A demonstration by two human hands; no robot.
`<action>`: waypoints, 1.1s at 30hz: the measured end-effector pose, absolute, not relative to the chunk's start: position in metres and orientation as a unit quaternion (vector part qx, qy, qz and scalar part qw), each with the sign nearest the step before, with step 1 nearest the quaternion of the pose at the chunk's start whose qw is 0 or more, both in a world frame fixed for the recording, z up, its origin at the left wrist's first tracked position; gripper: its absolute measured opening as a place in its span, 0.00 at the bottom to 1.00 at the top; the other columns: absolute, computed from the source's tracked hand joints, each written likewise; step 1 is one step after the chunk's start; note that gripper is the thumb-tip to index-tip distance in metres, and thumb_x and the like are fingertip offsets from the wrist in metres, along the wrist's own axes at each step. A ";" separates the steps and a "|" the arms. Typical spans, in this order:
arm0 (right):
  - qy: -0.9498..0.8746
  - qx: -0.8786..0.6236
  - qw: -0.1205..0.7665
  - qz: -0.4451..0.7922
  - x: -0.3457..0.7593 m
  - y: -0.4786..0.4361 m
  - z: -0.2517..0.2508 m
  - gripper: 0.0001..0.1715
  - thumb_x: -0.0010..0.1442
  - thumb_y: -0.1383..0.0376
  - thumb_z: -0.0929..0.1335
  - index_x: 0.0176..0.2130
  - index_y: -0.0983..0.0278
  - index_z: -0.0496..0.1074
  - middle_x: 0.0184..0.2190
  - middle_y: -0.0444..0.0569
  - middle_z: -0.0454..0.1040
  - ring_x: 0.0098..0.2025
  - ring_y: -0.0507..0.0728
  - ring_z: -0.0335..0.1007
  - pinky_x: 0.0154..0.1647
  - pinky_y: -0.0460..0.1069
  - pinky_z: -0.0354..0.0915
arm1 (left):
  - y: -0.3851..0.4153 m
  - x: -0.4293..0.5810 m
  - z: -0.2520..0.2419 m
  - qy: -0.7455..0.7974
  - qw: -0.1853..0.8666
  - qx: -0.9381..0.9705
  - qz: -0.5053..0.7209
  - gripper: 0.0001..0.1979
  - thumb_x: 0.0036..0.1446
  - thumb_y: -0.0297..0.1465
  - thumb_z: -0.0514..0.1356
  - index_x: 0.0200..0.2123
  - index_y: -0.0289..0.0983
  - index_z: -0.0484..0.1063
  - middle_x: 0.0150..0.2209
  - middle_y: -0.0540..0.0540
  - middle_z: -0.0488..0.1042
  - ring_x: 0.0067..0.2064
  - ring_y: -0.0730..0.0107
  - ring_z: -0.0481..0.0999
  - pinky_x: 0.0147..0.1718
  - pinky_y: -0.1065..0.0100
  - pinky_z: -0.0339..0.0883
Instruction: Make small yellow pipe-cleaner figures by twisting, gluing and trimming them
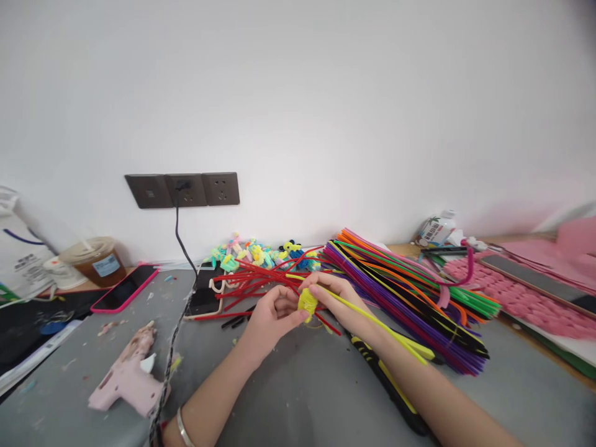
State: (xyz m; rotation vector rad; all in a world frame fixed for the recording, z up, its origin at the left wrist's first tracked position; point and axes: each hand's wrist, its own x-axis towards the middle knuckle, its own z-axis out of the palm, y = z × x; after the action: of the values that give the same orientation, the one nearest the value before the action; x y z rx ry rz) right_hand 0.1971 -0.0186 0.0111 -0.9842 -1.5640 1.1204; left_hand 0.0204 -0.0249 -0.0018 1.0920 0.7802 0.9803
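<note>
Between my two hands, over the middle of the grey mat, is a small tightly wound yellow pipe cleaner piece (307,302). My left hand (279,313) grips it from the left, thumb at its lower edge and fingers curled. From the right, my right hand (338,298) pinches its upper part. A long loose yellow pipe cleaner (372,320) runs from there down over my right wrist. Behind my hands lie scattered red pipe cleaners (251,279). Beneath my right forearm are black-and-yellow pliers or cutters (386,379), partly hidden.
A large bundle of coloured pipe cleaners (410,298) lies at right, beside a pink woven mat (535,292). Small fuzzy figures (261,253) line the wall. At left are a pink glue gun (130,375), its black cord (174,335), a pink-cased phone (125,288) and a drink cup (97,261).
</note>
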 end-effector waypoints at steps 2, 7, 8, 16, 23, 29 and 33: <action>-0.614 -0.413 0.526 0.420 0.198 -0.015 0.008 0.20 0.64 0.50 0.64 0.40 0.62 0.74 0.24 0.43 0.69 0.24 0.51 0.61 0.24 0.46 0.58 | -0.026 0.021 -0.002 0.353 0.685 0.467 0.433 0.20 0.40 0.36 0.74 0.34 0.36 0.70 0.29 0.49 0.78 0.30 0.72 0.74 0.32 0.72 0.66; -0.510 -0.395 0.642 0.415 0.208 -0.004 0.007 0.20 0.59 0.52 0.69 0.46 0.61 0.72 0.33 0.48 0.78 0.29 0.53 0.69 0.30 0.48 0.64 | -0.024 0.019 0.002 0.343 0.724 0.378 0.463 0.17 0.45 0.35 0.72 0.37 0.34 0.74 0.35 0.41 0.81 0.33 0.70 0.77 0.35 0.70 0.69; -0.500 -0.388 0.645 0.428 0.210 -0.004 0.008 0.18 0.58 0.52 0.70 0.43 0.61 0.73 0.33 0.48 0.78 0.31 0.54 0.71 0.32 0.48 0.65 | -0.023 0.018 0.003 0.340 0.732 0.358 0.469 0.16 0.46 0.34 0.71 0.36 0.34 0.74 0.37 0.41 0.81 0.33 0.70 0.77 0.35 0.70 0.70; -0.523 -0.349 0.566 0.533 0.200 -0.020 0.016 0.15 0.55 0.54 0.74 0.29 0.61 0.69 0.20 0.41 0.73 0.23 0.51 0.66 0.27 0.46 0.63 | -0.019 0.016 0.006 0.327 0.749 0.291 0.497 0.08 0.50 0.28 0.67 0.36 0.33 0.77 0.34 0.45 0.80 0.34 0.71 0.79 0.35 0.72 0.74; -0.547 -0.332 0.522 0.564 0.197 -0.023 0.013 0.13 0.56 0.58 0.73 0.31 0.61 0.69 0.25 0.43 0.77 0.28 0.52 0.72 0.33 0.47 0.68 | -0.021 0.016 0.005 0.320 0.760 0.279 0.493 0.09 0.52 0.27 0.67 0.38 0.34 0.77 0.38 0.44 0.82 0.36 0.70 0.81 0.36 0.73 0.75; -0.584 -0.358 0.535 0.495 0.192 -0.022 0.015 0.15 0.53 0.59 0.75 0.28 0.63 0.68 0.28 0.44 0.75 0.30 0.52 0.71 0.34 0.47 0.68 | -0.021 0.017 0.005 0.318 0.758 0.275 0.499 0.10 0.49 0.25 0.69 0.36 0.35 0.75 0.37 0.45 0.82 0.36 0.69 0.82 0.37 0.73 0.76; -0.603 -0.355 0.541 0.466 0.192 -0.020 0.015 0.15 0.54 0.59 0.75 0.28 0.63 0.67 0.28 0.45 0.74 0.30 0.52 0.70 0.34 0.48 0.67 | -0.023 0.018 0.005 0.314 0.756 0.290 0.495 0.12 0.46 0.26 0.72 0.35 0.34 0.76 0.36 0.46 0.82 0.35 0.69 0.82 0.36 0.73 0.76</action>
State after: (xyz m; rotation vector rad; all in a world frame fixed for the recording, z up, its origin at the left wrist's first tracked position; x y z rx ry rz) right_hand 0.1923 -0.0205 0.0151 -0.8435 -1.4334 1.1084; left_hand 0.0177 -0.0229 0.0045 0.6315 0.6852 1.0792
